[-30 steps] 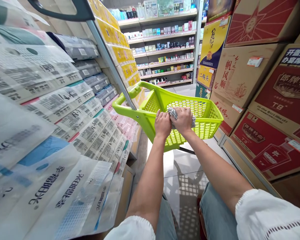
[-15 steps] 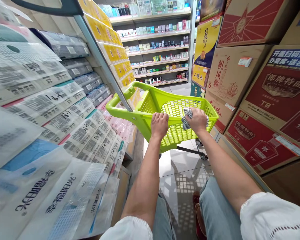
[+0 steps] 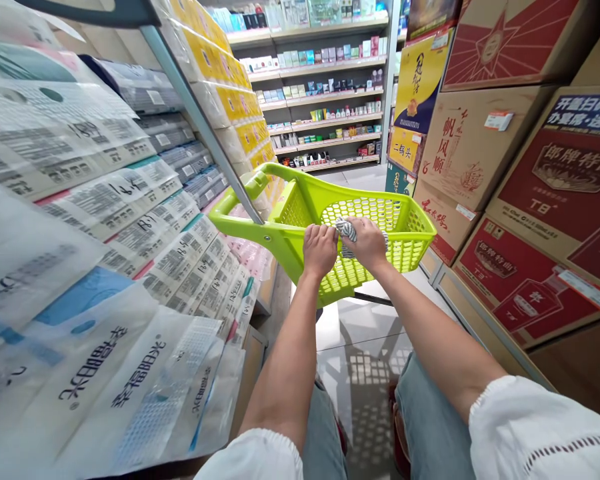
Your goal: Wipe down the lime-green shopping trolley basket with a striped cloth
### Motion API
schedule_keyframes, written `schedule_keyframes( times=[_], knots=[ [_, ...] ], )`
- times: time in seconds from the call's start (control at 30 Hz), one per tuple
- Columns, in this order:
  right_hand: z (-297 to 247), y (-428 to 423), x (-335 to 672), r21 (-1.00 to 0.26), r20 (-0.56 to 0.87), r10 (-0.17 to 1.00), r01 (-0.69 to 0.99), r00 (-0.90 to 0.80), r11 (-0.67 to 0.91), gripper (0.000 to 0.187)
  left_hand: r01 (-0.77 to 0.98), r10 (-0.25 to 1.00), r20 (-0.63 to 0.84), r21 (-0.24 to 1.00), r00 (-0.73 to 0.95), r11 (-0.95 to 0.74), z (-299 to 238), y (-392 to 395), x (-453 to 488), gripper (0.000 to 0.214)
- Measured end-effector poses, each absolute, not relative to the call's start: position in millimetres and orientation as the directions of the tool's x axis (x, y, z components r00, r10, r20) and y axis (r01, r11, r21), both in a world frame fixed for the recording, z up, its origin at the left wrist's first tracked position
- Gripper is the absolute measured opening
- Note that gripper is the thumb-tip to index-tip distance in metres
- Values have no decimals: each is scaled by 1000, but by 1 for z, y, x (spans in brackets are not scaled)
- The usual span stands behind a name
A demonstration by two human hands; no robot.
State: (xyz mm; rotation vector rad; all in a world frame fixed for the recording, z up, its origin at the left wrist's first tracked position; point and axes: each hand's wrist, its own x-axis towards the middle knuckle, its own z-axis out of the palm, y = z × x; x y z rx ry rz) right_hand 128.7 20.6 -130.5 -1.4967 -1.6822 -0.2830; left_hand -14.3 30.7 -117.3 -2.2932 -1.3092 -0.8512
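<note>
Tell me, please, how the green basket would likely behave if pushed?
The green basket probably feels light: its walls are perforated plastic and nothing shows inside. It seems stiff, as the rim holds its shape where the left hand grips it. On the glossy floor tiles it may slide easily.

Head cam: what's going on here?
A person stands in a shop aisle with both hands on a lime-green shopping basket. The left hand grips the basket's near rim. The right hand, close beside it, presses a striped cloth against the same rim. The basket is tilted and held over the tiled floor. Wrapped paper packs fill the shelves on the left, and cardboard cartons are stacked on the right.
</note>
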Motion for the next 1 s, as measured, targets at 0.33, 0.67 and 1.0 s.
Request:
schedule_keyframes(
  times=[0.33,0.67,1.0],
  knots=[
    [-143,19,186,-386,665,723,914,185,121,41,871,657,676,44,335,-489,-110,34,-27,32],
    [-134,10,129,-395,655,732,911,190,117,38,855,676,602,-23,426,-519,-126,33,12,20],
    [-143,10,184,-303,644,753,948,132,93,40,828,678,598,42,427,-559,-126,44,-8,32]
  ],
)
